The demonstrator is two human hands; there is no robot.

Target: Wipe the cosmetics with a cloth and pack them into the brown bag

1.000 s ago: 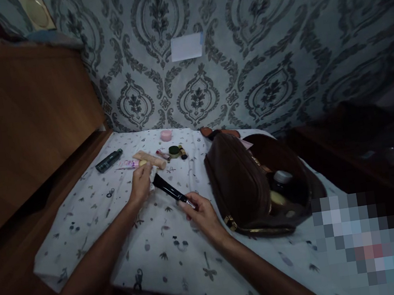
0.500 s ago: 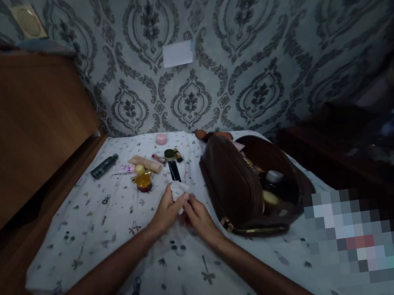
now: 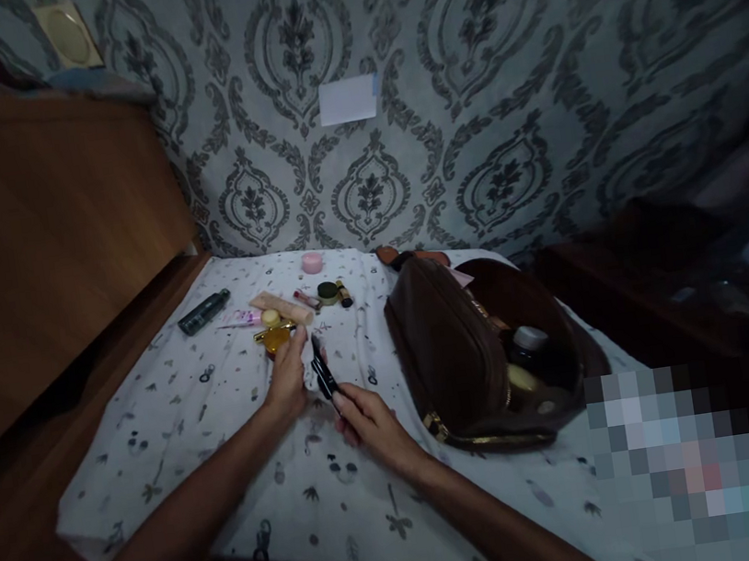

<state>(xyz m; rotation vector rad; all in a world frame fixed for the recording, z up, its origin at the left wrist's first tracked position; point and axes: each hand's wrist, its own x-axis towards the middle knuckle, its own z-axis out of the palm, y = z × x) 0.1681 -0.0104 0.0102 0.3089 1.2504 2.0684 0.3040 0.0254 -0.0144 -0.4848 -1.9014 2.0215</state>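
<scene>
My right hand [image 3: 370, 420] is closed on the near end of a slim, glossy black case [image 3: 323, 369], whose exact kind I cannot make out. The case tilts up and away toward my left hand [image 3: 285, 377]. That hand is closed around a crumpled white wipe [image 3: 307, 364], which lies against the left side of the case. Just beyond the left fingers stands an amber jar [image 3: 276, 342] with a gold tube [image 3: 265, 335] across its top. Fingertips of the right hand are partly hidden under the case.
A brown bag [image 3: 447, 354] gapes open on the right, with a bottle [image 3: 529, 340] inside. Behind my hands lie a beige tube [image 3: 285, 309], a dark green bottle [image 3: 204, 313], a pink jar [image 3: 312, 262] and a green-lidded jar [image 3: 328, 293]. A wooden cabinet [image 3: 54, 233] borders the left.
The black case, lying flat on the cloth before, is now lifted in my right hand. My left hand has shifted left and away with the white wipe, which my right hand has let go.
</scene>
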